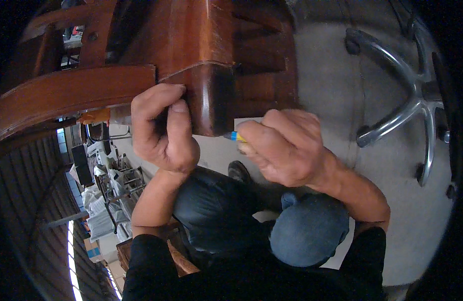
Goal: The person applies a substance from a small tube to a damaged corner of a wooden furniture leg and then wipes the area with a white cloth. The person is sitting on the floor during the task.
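Note:
A dark reddish-brown wooden furniture piece (208, 95) with a rounded, glossy end stands in front of me. My right hand (286, 145) is closed around a slim yellow and blue pen-like tool (234, 136). Its dark tip points left, at the lower edge of the rounded end; whether it touches the wood I cannot tell. My left hand (163, 128) is beside the left side of that end, with its fingers curled and thumb near the index finger. Its fingertips are close to the wood, and anything between them is hidden.
A chrome chair base (417, 93) with casters stands on the grey floor (326, 75) at the right. A wooden rail (76, 90) runs leftward from the furniture. Grey covered knees (309, 231) are below my hands. Stacked goods and metal frames (116, 190) fill the left background.

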A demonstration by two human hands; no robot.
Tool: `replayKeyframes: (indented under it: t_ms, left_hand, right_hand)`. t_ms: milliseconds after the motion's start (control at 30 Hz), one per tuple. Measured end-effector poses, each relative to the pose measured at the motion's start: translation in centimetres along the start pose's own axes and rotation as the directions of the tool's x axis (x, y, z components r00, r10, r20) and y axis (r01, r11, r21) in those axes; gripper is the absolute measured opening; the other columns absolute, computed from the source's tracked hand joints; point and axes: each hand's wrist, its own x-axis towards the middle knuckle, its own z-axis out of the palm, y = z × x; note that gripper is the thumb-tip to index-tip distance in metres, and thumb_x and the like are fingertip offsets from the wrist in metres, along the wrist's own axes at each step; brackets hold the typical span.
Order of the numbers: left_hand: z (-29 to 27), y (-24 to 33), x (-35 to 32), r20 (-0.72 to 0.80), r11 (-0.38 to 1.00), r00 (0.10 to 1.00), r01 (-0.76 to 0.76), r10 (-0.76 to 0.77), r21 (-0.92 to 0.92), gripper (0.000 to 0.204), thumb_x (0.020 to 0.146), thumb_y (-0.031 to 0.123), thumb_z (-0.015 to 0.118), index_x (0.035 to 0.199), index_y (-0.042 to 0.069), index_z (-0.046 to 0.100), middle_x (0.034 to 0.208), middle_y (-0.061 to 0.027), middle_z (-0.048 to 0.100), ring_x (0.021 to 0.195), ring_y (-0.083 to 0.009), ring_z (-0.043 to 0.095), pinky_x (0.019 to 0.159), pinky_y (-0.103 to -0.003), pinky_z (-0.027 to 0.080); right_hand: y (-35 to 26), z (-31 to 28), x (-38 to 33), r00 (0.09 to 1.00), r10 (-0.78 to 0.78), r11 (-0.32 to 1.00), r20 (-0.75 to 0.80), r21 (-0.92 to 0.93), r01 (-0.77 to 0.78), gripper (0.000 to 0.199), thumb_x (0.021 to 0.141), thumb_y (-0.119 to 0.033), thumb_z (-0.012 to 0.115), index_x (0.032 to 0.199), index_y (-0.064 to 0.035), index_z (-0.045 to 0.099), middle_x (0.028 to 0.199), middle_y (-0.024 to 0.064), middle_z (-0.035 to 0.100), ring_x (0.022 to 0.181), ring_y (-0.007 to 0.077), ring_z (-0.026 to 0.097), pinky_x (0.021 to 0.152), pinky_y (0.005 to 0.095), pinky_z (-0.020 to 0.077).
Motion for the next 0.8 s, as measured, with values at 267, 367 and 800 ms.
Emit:
replayKeyframes:
  t_ms: [267,367,800]
  left_hand:
    - [0.0,0.4,0.4,0.008,1.0,1.0,0.004,-0.004,0.007,0.011,0.092,0.003,0.058,0.101,-0.001,0.064,0.102,-0.0151,0.067,0.096,-0.0235,0.062,0.092,-0.035,0.048]
    - [0.1,0.0,0.2,-0.019,1.0,1.0,-0.02,0.02,-0.012,0.011,0.092,0.003,0.058,0.101,-0.001,0.064,0.102,-0.0148,0.067,0.096,-0.0235,0.062,0.091,-0.035,0.048]
    - [0.1,0.1,0.5,-0.014,0.999,0.999,-0.048,0.048,-0.02,0.014,0.089,-0.004,0.055,0.099,-0.003,0.065,0.099,-0.0164,0.067,0.093,-0.0244,0.063,0.088,-0.033,0.049]
  right_hand:
    - [0.0,0.0,0.2,0.999,0.002,0.997,-0.032,-0.075,-0.004,0.023,0.078,-0.017,0.071,0.096,-0.0055,0.064,0.07,0.0027,0.051,0.056,0.0195,0.06,0.049,0.0338,0.0481]
    - [-0.4,0.0,1.1,1.0,-0.008,1.0,0.004,-0.022,0.008,0.032,0.073,-0.011,0.077,0.101,-0.0029,0.064,0.073,0.0051,0.053,0.056,0.0206,0.058,0.049,0.0348,0.0479]
    - [-0.2,0.1,0.4,0.998,-0.023,0.997,-0.053,-0.069,0.019,0.023,0.077,-0.015,0.072,0.095,-0.0052,0.064,0.071,0.0036,0.052,0.054,0.0188,0.058,0.045,0.0352,0.0469]
